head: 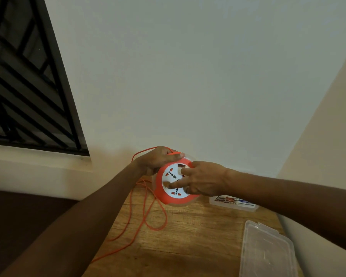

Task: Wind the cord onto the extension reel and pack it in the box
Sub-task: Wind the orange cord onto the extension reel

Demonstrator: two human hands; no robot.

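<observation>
Two hands (160,158) (204,179) on one reel (168,193); one cord (148,214); two boxes (268,250) (235,203).

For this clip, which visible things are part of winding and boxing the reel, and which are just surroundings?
Part of the job:
- extension reel, held above the table by the left hand and right hand
- orange cord, loose loops trailing over the table
- clear box
- clear lid, lying apart from the box

Surroundings:
- wooden table
- barred window
- wall
</observation>
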